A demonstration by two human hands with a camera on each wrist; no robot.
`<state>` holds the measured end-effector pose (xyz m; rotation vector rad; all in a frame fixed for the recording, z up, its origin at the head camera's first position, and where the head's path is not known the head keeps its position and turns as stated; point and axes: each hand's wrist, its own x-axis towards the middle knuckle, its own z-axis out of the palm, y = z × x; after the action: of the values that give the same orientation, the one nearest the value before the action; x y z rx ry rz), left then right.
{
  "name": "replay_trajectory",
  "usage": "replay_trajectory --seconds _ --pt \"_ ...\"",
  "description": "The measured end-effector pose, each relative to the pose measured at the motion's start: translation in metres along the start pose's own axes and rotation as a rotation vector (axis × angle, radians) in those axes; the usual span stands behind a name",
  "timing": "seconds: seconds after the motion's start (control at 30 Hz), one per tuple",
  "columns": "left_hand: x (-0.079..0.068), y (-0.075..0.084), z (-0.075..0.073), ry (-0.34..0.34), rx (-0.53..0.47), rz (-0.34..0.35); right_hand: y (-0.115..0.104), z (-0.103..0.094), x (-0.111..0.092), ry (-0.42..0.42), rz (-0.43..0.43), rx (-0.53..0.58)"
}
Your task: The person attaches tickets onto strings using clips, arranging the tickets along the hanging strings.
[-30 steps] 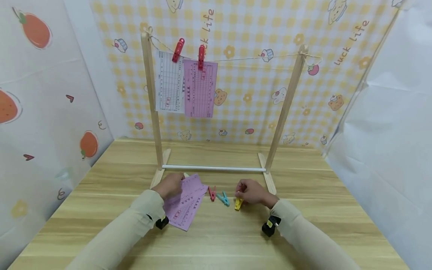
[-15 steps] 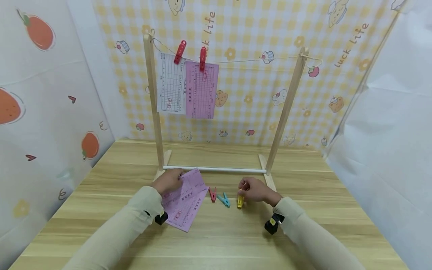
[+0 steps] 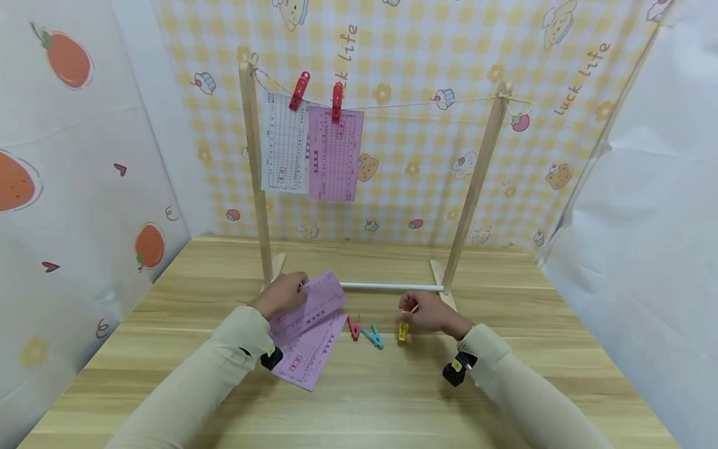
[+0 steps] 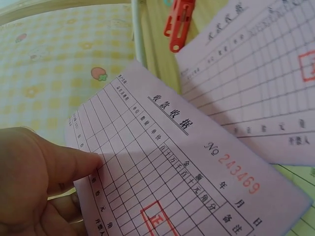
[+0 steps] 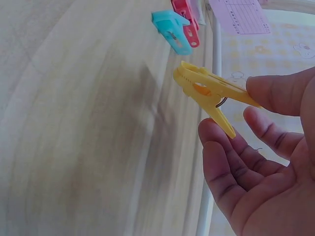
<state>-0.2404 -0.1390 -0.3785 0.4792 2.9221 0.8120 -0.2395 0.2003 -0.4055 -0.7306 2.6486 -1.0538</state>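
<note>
My left hand (image 3: 285, 293) pinches a pink receipt slip (image 4: 162, 157) by its edge and holds it tilted up off the table. Under it another pink receipt (image 3: 308, 362) lies on the wood. Between thumb and fingers, my right hand (image 3: 429, 312) holds a yellow clothespin (image 5: 206, 91) by its handle ends, raised over the table in the right wrist view. A red clothespin (image 3: 354, 327) and a turquoise clothespin (image 3: 373, 337) lie between the hands. From the string hang a white receipt (image 3: 285, 143) and a pink receipt (image 3: 335, 156), each under a red clothespin (image 3: 337, 101).
A wooden frame with a left post (image 3: 252, 156) and a right post (image 3: 477, 187) carries the string (image 3: 415, 105). A white rod (image 3: 387, 287) joins its feet. Behind stands a yellow checked backdrop (image 3: 409, 62); white sheets line both sides.
My left hand has lifted the upper pink receipt up off the one below. My right hand has shifted slightly right with the yellow clothespin, which has turned in its fingers.
</note>
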Motion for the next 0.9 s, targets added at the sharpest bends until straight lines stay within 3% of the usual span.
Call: replay_trajectory --seconds 0.4,0.9 --pt "0.006 0.011 -0.007 0.06 -0.035 0.041 -0.007 -0.012 0.003 0.026 0.006 -0.033" --pt "0.012 0.027 -0.015 0.081 -0.064 0.024 -0.023 -0.025 0.007 0.03 0.019 -0.042"
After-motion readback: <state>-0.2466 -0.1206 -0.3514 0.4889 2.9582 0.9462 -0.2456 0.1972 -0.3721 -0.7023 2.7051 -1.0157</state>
